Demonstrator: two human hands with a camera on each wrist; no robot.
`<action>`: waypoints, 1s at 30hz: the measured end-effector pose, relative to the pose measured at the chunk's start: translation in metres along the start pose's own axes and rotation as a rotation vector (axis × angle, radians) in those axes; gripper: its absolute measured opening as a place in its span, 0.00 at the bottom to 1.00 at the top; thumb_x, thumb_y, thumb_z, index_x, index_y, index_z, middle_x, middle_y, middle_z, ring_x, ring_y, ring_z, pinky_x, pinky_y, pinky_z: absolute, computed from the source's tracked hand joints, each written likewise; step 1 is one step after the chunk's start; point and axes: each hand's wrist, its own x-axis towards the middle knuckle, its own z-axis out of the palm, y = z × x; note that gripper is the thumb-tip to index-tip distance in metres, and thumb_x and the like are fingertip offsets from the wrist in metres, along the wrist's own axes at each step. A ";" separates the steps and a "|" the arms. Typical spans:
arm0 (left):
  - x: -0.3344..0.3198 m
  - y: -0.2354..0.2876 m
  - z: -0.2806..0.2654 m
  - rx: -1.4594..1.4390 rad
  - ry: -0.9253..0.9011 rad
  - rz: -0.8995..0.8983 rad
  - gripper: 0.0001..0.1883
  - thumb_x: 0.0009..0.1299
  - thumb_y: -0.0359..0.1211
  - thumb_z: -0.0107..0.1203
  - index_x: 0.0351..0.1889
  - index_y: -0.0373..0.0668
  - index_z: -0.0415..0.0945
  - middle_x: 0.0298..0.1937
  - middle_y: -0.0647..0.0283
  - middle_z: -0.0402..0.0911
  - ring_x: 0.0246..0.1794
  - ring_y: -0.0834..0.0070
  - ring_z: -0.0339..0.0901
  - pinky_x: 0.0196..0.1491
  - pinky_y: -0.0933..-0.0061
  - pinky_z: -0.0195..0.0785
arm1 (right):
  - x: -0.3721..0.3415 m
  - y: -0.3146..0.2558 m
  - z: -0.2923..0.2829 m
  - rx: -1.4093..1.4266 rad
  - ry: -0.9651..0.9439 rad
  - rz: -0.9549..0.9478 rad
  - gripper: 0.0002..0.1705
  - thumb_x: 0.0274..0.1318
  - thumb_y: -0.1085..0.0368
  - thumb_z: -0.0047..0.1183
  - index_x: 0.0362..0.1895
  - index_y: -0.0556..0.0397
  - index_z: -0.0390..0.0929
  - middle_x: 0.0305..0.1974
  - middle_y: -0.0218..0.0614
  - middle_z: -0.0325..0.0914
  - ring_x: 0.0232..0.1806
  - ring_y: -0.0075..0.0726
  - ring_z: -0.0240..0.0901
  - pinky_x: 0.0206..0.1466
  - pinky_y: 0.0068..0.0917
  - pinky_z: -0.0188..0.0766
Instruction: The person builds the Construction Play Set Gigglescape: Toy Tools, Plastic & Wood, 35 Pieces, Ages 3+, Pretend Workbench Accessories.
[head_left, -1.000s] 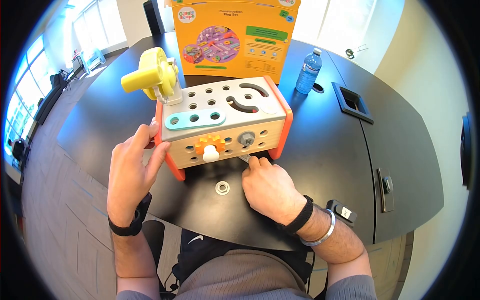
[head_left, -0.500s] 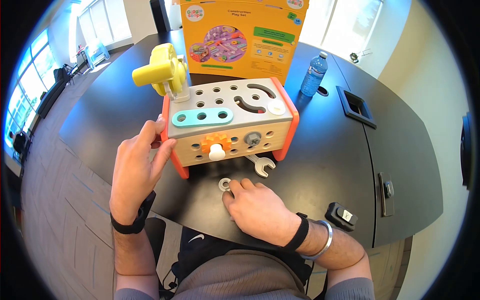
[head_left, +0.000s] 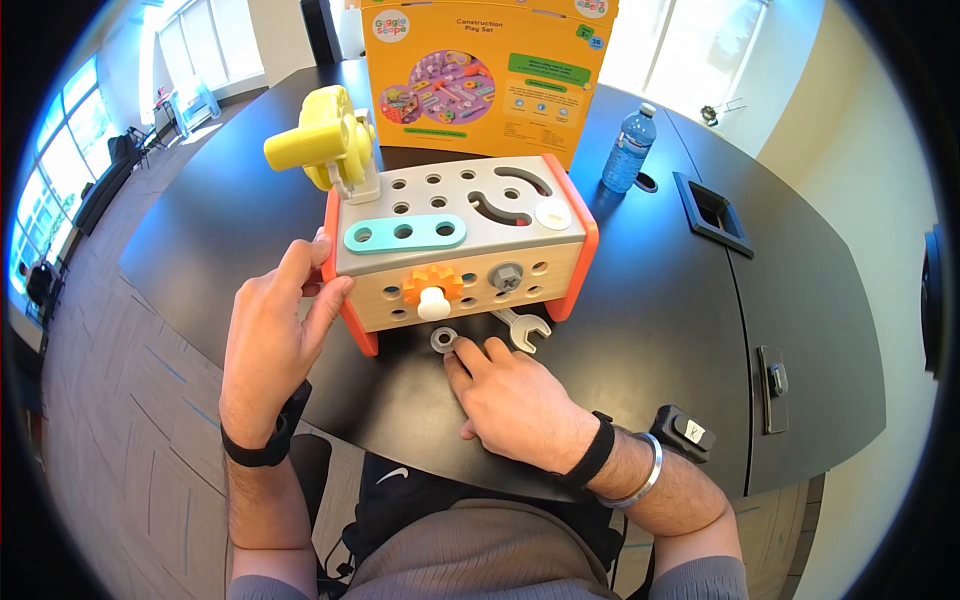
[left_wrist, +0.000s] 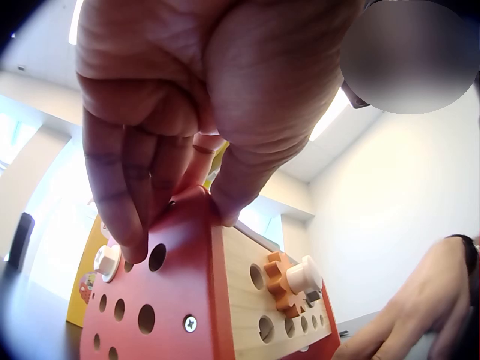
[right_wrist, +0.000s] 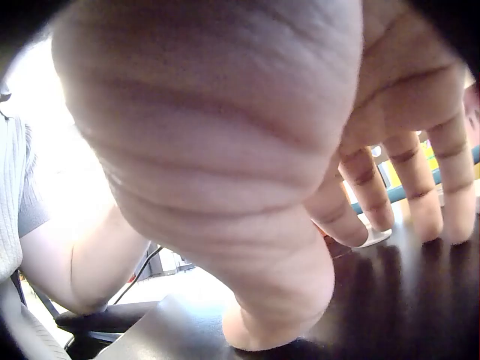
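Note:
My left hand grips the near left corner of the toy workbench, thumb at the front edge and fingers against the red side panel. On the table before the bench lies a pale flanged nut. My right hand reaches over the tabletop, its fingertips on the nut's right side, the other fingers extended down to the table. A grey toy wrench lies just beyond those fingers, its handle under the bench. An orange gear with a white bolt and a grey bolt sit in the front panel.
A yellow toy saw and turquoise strip sit on the bench top. Behind stand an orange box and water bottle. A black device lies by my right forearm; a socket opening is farther right.
My right hand has left the wrench, come to the nut and slid it toward the bench. The left hand keeps its grip on the corner.

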 end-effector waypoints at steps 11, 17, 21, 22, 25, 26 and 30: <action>0.001 0.000 0.000 -0.023 -0.016 0.008 0.18 0.79 0.34 0.70 0.57 0.30 0.80 0.39 0.42 0.89 0.42 0.48 0.92 0.47 0.59 0.82 | -0.001 -0.003 -0.002 -0.224 -0.014 0.280 0.58 0.45 0.33 0.81 0.76 0.53 0.80 0.75 0.54 0.75 0.74 0.67 0.72 0.65 0.54 0.81; 0.001 0.000 -0.001 -0.025 -0.009 0.016 0.18 0.79 0.33 0.70 0.57 0.29 0.81 0.39 0.42 0.89 0.43 0.49 0.93 0.47 0.60 0.82 | 0.000 -0.003 -0.002 -0.173 -0.123 0.286 0.63 0.47 0.27 0.75 0.80 0.54 0.76 0.77 0.63 0.72 0.69 0.69 0.75 0.61 0.49 0.86; 0.002 -0.001 -0.001 -0.015 -0.009 0.019 0.18 0.79 0.34 0.70 0.57 0.29 0.81 0.39 0.42 0.89 0.43 0.49 0.93 0.47 0.60 0.82 | -0.001 -0.002 0.003 -0.212 -0.083 0.260 0.65 0.46 0.26 0.74 0.78 0.61 0.76 0.76 0.64 0.74 0.67 0.61 0.78 0.61 0.44 0.85; 0.002 -0.001 0.000 -0.015 -0.007 0.021 0.18 0.79 0.34 0.70 0.57 0.30 0.81 0.38 0.42 0.89 0.42 0.49 0.93 0.47 0.60 0.82 | -0.001 -0.001 0.004 -0.226 -0.069 0.248 0.66 0.45 0.26 0.74 0.77 0.63 0.77 0.75 0.64 0.75 0.67 0.58 0.78 0.62 0.43 0.85; 0.003 0.000 -0.003 -0.018 -0.032 -0.006 0.18 0.80 0.34 0.70 0.56 0.30 0.80 0.41 0.42 0.90 0.44 0.51 0.94 0.50 0.62 0.82 | 0.000 -0.002 0.006 -0.238 -0.077 0.260 0.64 0.47 0.28 0.76 0.77 0.62 0.77 0.74 0.59 0.78 0.68 0.59 0.77 0.68 0.45 0.80; 0.003 0.001 -0.004 -0.021 -0.058 -0.034 0.18 0.81 0.35 0.70 0.56 0.30 0.79 0.43 0.41 0.91 0.46 0.53 0.94 0.54 0.63 0.83 | 0.000 -0.002 0.006 -0.238 -0.077 0.260 0.64 0.47 0.28 0.76 0.77 0.62 0.77 0.74 0.59 0.78 0.68 0.59 0.77 0.68 0.45 0.80; 0.002 -0.001 -0.003 -0.011 -0.066 -0.029 0.17 0.81 0.34 0.69 0.57 0.30 0.79 0.44 0.41 0.91 0.47 0.53 0.94 0.55 0.63 0.83 | 0.000 -0.002 0.009 -0.242 -0.070 0.265 0.64 0.47 0.28 0.76 0.77 0.64 0.77 0.75 0.58 0.77 0.71 0.56 0.76 0.68 0.45 0.80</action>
